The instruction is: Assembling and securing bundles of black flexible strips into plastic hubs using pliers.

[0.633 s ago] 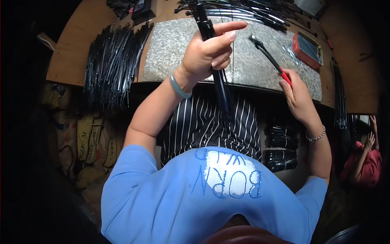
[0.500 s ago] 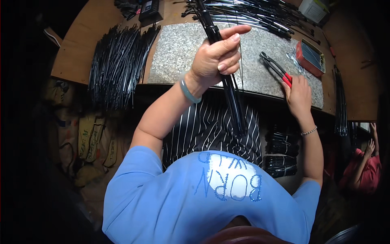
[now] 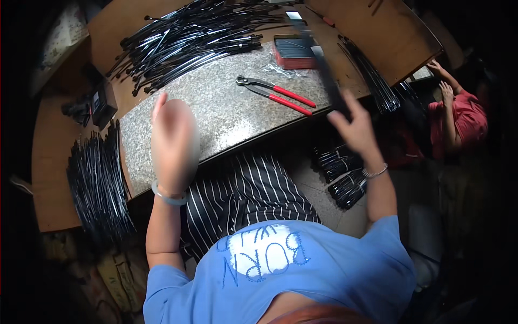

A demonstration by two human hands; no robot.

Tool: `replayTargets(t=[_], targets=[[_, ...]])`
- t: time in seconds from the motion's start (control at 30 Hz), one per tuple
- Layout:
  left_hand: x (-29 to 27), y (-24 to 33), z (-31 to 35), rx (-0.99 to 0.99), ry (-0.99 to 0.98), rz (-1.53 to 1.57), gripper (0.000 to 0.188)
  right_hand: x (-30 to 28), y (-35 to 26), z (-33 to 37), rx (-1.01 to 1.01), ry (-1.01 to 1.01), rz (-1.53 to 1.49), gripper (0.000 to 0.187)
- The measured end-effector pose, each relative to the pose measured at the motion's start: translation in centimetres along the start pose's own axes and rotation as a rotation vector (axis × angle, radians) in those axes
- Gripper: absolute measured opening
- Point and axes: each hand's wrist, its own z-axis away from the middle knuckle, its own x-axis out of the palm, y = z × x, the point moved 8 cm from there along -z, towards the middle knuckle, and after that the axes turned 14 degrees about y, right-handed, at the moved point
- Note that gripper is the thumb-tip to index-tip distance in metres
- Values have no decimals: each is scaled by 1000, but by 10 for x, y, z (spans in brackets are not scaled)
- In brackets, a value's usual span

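Note:
My left hand (image 3: 175,146) is raised over the left part of the stone slab (image 3: 216,110). One finger stretches out; the others are smeared by a blur, and nothing shows in the hand. At the slab's right end my right hand (image 3: 353,127) grips the lower end of a long black rod-like bundle (image 3: 324,70), which resembles a folded umbrella frame and is blurred by motion. Its far end leans away over the table. Between my hands lie pincers with red handles (image 3: 286,97), jaws pointing left, touched by neither hand.
A red tin of thin wire pieces (image 3: 291,60) stands beyond the pincers, loose pieces beside it. Black ribs (image 3: 189,46) pile at the back, more (image 3: 100,186) at the left edge, others (image 3: 372,75) at right. Tied bundles (image 3: 345,183) lie below. Another person (image 3: 458,121) is at far right.
The long black bundle has passed from my left hand to my right hand. My right hand has left the pincers' handles. The view has turned toward the right.

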Motion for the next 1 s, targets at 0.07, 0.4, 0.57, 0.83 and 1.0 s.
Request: replayTargets(t=[0.07,0.4,0.57,0.83,1.0], targets=[[-6,-15,11,-81,-43,-82,60,-35,37,-37,41,85,725,56],[-44,-52,14,77,-137,-591,25,-89,162,-99,-232,202,1446,49],[-218,-25,-52,209,366,-1524,27,-13,53,-57,-639,128,621,38],[-420,-3,-75,-94,909,-1790,46,98,-29,2,-701,14,381,32],[-420,-4,-89,-181,743,-1754,49,100,-21,-7,-681,31,410,32]])
